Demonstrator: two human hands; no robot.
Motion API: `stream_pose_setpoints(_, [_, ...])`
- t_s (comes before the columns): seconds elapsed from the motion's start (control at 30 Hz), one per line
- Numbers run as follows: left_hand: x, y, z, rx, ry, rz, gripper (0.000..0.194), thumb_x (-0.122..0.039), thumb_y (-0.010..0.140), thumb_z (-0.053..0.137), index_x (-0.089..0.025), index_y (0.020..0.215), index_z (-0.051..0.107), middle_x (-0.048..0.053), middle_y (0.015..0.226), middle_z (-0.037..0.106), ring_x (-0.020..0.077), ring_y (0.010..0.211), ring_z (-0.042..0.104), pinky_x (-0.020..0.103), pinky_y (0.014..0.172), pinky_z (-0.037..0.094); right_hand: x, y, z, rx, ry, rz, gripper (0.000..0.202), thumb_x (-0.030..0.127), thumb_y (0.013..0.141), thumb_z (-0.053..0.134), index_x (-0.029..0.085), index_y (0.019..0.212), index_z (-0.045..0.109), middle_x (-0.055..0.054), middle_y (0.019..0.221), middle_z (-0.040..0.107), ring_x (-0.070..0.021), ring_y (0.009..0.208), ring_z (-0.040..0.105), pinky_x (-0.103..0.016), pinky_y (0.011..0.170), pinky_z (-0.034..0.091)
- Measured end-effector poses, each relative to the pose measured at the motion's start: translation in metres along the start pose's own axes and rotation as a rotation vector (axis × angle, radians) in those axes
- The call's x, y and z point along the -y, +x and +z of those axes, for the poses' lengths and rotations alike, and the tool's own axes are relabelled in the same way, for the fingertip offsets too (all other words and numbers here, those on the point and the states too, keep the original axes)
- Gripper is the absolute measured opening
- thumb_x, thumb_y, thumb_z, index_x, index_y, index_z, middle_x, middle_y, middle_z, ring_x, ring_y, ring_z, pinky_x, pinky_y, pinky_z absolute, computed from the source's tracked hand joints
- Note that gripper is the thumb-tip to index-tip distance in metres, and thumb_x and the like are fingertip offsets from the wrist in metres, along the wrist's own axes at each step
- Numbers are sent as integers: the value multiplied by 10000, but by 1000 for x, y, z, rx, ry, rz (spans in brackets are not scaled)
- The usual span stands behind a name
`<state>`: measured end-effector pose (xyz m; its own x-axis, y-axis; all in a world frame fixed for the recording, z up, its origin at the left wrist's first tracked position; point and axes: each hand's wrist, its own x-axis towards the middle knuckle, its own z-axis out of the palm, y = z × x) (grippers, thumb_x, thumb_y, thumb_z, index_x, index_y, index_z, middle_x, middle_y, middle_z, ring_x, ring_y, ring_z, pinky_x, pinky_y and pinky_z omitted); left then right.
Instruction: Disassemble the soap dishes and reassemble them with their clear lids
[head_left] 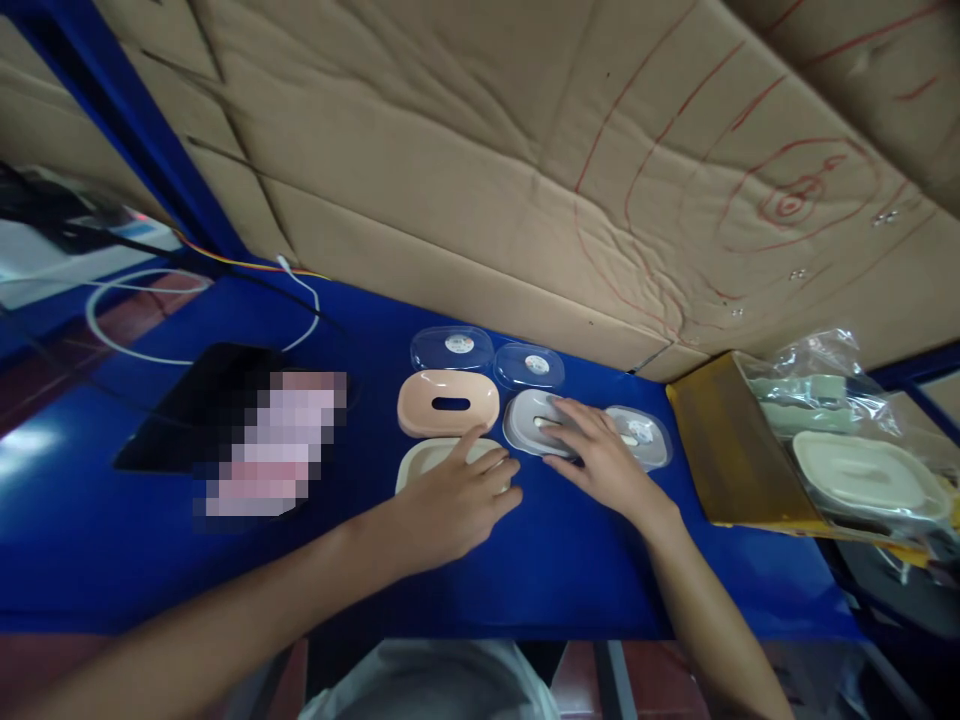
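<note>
My left hand is over the cream soap dish, its fingers apart and covering the dish's right part; whether they press on it I cannot tell. Just behind it lies a peach soap dish with a long slot in its bottom. My right hand rests its spread fingers across a grey soap dish, the thumb at the near edge. Partly behind that hand is a clear lid with a label. Two more labelled items, a clear lid and another clear lid, lie at the back.
A cardboard box on the right holds bagged green pieces and a wrapped cream dish. On the left are a dark flat device, partly blurred, and a white cable. A cardboard wall borders the blue table.
</note>
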<state>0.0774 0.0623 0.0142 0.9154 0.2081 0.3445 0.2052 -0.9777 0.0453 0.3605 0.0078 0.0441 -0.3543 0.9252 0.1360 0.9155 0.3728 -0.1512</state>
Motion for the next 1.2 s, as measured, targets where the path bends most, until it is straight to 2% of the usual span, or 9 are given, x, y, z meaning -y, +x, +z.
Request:
stream_pose_setpoints(0.13, [3,5,-7,-23,13,8,152,-274,979,757,-220,1114,713,54,1225,749,236,1176,691,497,1317,262,5,-12,-1,38,89,-35,355,341,1063,689,266,1409,711,-131,1488,714,-297,1412,657,-554,1195,479])
stream_pose_setpoints(0.23, [1,6,-12,-39,2,37,155,-300,981,770,-215,1096,709,38,1168,749,224,1135,695,486,1308,273,11,-21,-9,55,157,-41,326,296,1024,745,298,1350,741,-89,1411,768,-288,1366,695,-569,1209,457])
stream_pose_setpoints(0.33, [-3,5,-16,-37,-1,67,192,-351,996,762,-211,1114,705,61,1240,726,235,1174,687,490,1287,302,13,-27,-18,52,206,-42,286,280,1015,750,307,1300,753,-69,1376,785,-292,1347,708,-599,1215,449])
stream_pose_setpoints(0.57, [-7,9,-21,-46,15,65,237,-320,999,757,-215,1199,688,83,1349,673,248,1197,677,472,1225,382,13,-31,-26,29,220,-62,350,307,1077,663,328,1425,690,-66,1362,790,-291,1332,716,-597,1163,522])
stream_pose_setpoints(0.77, [-8,8,-17,-55,-26,87,59,-272,1044,681,-221,1075,677,51,1237,703,226,1119,684,471,1196,392,21,-34,-21,82,228,-98,315,271,1028,738,314,1340,729,-61,1404,767,-283,1328,712,-577,1178,525])
stream_pose_setpoints(0.9, [-8,6,-15,-44,-62,100,60,-276,1044,686,-219,1062,678,36,1164,719,217,1098,688,475,1200,395,30,-34,-20,107,235,-91,295,206,1005,759,287,1286,718,-61,1388,774,-278,1327,709,-585,1182,509])
stream_pose_setpoints(1.0, [-10,5,-17,-79,-81,99,33,-233,1048,660,-216,1064,683,39,1143,725,215,1096,686,489,1221,379,33,-33,-22,104,253,-68,257,193,1006,750,289,1240,706,-56,1358,782,-271,1303,719,-574,1183,504])
stream_pose_setpoints(1.1, [-14,5,-19,-129,-99,107,66,-202,1057,623,-212,1062,687,35,1103,721,208,1070,678,472,1196,392,31,-34,-25,96,298,-38,241,209,1019,724,300,1239,683,-41,1272,800,-249,1220,749,-551,1192,498])
stream_pose_setpoints(1.2, [-18,6,-16,-96,-110,116,63,-223,1059,627,-208,1039,685,22,1051,711,198,1000,674,446,1150,420,25,-33,-26,53,307,-1,257,214,1020,701,298,1260,662,-26,1198,802,-237,1141,764,-549,1215,475])
